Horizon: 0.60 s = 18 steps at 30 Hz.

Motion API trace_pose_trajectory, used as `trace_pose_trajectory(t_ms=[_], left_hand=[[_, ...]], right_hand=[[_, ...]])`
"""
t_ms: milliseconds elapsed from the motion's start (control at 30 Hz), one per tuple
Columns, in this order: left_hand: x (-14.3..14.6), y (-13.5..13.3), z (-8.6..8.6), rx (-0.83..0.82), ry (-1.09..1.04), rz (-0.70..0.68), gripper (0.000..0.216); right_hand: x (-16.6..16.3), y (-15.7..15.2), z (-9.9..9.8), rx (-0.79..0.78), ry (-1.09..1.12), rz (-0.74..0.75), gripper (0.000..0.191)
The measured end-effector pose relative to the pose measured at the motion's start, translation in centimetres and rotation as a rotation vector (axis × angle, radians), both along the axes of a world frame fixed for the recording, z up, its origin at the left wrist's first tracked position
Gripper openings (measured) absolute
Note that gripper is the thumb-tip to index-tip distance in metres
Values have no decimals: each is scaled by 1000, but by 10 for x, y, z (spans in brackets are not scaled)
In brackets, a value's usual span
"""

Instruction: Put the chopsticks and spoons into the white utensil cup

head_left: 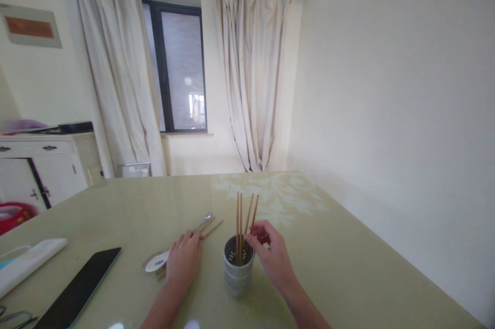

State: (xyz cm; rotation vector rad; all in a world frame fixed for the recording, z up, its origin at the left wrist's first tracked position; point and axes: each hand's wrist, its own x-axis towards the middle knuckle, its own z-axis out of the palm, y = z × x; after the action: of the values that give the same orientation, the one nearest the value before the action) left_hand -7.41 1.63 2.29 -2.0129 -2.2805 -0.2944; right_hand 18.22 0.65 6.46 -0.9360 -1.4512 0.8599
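A small grey utensil holder (237,273) stands on the pale green table (340,262) with several wooden chopsticks (240,220) upright in it. My right hand (273,254) is just right of the holder, fingers pinched on the chopsticks near the rim. My left hand (184,259) lies flat, fingers stretched out, over a loose chopstick (213,228) and a metal spoon (204,220) on the table. A white ceramic spoon (155,263) lies just left of that hand.
A dark tablet (79,290) lies at the front left beside a folded white cloth (29,263). Glasses (13,317) sit at the bottom left corner. A white cabinet (42,166) stands beyond the table's left edge; a wall runs along the right.
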Motion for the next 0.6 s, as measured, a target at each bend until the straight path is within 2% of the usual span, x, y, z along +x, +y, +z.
trace_pose_trajectory(t_ms=[167, 300, 400, 467, 600], left_hand=[[0, -1, 1, -4, 5, 3, 37], [-2, 3, -5, 6, -46, -25, 37], [3, 7, -10, 76, -204, -107, 36], [11, 7, -10, 149, -361, -182, 37], [32, -1, 1, 169, -654, -407, 36]], right_hand=[[-3, -1, -2, -30, 61, -39, 36], [-4, 3, -6, -58, 160, -54, 47], [-5, 11, -17, -168, 237, -58, 59], [-7, 16, -27, -272, 210, -6, 60], [-16, 18, -39, -367, 248, 129, 57]])
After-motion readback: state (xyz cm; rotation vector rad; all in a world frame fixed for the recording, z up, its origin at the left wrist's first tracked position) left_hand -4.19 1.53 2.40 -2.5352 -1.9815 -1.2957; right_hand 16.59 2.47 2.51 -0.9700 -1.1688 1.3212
